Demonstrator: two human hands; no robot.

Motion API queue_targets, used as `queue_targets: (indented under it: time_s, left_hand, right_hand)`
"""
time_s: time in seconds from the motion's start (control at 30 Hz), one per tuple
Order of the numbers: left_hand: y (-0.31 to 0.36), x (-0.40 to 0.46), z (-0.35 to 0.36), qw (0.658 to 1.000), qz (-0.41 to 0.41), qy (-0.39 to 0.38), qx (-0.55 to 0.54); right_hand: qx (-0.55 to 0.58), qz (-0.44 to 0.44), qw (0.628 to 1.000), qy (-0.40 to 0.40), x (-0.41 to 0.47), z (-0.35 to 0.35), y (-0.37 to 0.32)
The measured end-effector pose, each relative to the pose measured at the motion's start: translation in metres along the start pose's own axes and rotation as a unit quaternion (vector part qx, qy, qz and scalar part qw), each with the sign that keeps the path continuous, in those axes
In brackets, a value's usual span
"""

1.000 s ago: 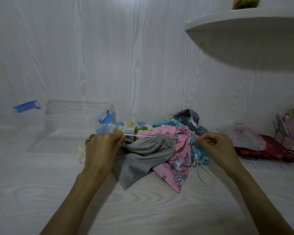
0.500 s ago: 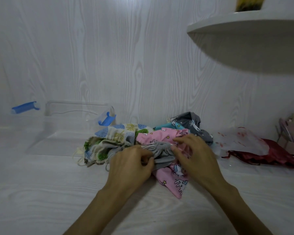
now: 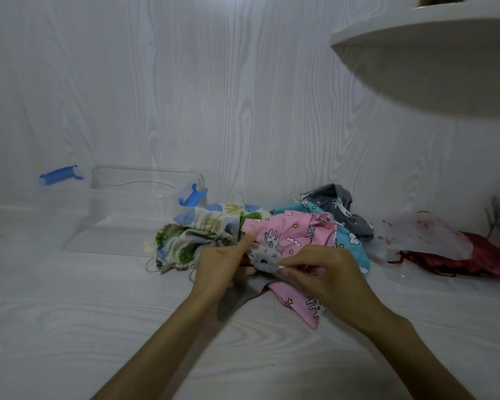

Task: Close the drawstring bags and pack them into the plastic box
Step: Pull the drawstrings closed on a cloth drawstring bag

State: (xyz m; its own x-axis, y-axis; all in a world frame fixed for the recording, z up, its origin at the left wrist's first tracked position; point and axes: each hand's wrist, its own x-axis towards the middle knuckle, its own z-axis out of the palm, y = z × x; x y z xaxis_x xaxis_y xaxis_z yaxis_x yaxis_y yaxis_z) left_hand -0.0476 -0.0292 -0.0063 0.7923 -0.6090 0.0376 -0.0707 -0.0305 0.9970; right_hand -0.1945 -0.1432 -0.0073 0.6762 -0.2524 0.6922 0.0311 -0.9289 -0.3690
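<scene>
Both hands meet at the middle of the white table (image 3: 70,327), working on a grey bag (image 3: 264,259) whose mouth is gathered into a tight puckered rosette facing the camera. The left hand (image 3: 218,267) grips the bag just below the gathers, fingers curled round the cloth, index finger reaching up beside the rosette. The right hand (image 3: 324,272) pinches at the bag's right edge, seemingly on the cord, though blur there makes it hard to be sure. The rest of the grey cloth hangs down between the wrists onto the table.

Directly behind the hands lies a heap of other bags: a pink bag (image 3: 295,235) printed with stars and cartoon figures, partly under the right hand; a leaf-print bag (image 3: 202,226) to the left with loose cords trailing onto the table; a blue bag (image 3: 350,241) with clouds; and a dark grey bag (image 3: 341,206) against the wall.

The clear plastic box (image 3: 133,203) stands at the back left, just beside the leaf-print bag, with blue clips (image 3: 192,194) at its ends.

To the right of the heap lie a crumpled clear plastic sheet (image 3: 425,235) and a red bag (image 3: 474,258) beneath it. A curved white shelf (image 3: 430,44) juts out above on the right.
</scene>
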Motion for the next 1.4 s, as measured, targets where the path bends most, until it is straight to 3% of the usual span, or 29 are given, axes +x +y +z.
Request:
queue_targets:
  time_s: [0.1,0.27,0.4,0.6,0.67,0.77,0.83,0.93,1.1,1.17,1.23,1.4]
  left_hand:
    - [0.000,0.001,-0.005,0.996,0.043,-0.032,0.065]
    - [0.016,0.001,-0.013,0.986,0.081,-0.127,0.074]
    - [0.019,-0.004,-0.018,0.952,0.235,-0.011,0.196]
    - [0.013,0.003,-0.012,0.946,0.291,0.020,0.142]
    - [0.014,0.002,-0.009,0.951,0.285,0.002,0.117]
    - [0.016,0.003,-0.007,0.977,0.200,-0.071,-0.027]
    - [0.019,0.003,-0.006,0.976,0.131,-0.125,-0.123]
    - [0.022,0.000,-0.004,0.959,0.102,-0.175,-0.198]
    - [0.016,0.001,-0.007,0.969,0.136,-0.192,-0.073]
    - [0.015,0.005,-0.011,0.969,0.138,-0.202,-0.024]
    - [0.015,0.007,-0.013,0.971,0.118,-0.210,-0.006]
    - [0.008,0.005,-0.006,0.959,0.106,-0.258,0.041]
  right_hand:
    - [-0.020,-0.006,0.999,-0.040,-0.001,0.003,-0.004]
    - [-0.042,0.035,0.997,0.048,0.000,-0.001,0.006]
    - [-0.026,0.047,0.996,0.072,0.002,-0.001,0.005]
    - [-0.004,0.046,0.997,0.055,0.002,0.003,-0.002]
    - [0.027,0.051,0.998,0.038,0.002,0.003,-0.006]
    - [0.078,0.084,0.993,0.012,0.003,0.003,-0.009]
    - [0.128,0.157,0.979,0.000,0.004,0.002,-0.006]
    - [0.199,0.270,0.939,-0.072,0.004,0.002,-0.003]
    - [0.156,0.255,0.946,-0.128,-0.002,0.011,-0.005]
    - [0.177,0.278,0.932,-0.148,0.000,0.003,-0.007]
    - [0.218,0.303,0.917,-0.140,0.002,-0.011,-0.007]
    - [0.218,0.287,0.925,-0.119,0.011,-0.039,-0.014]
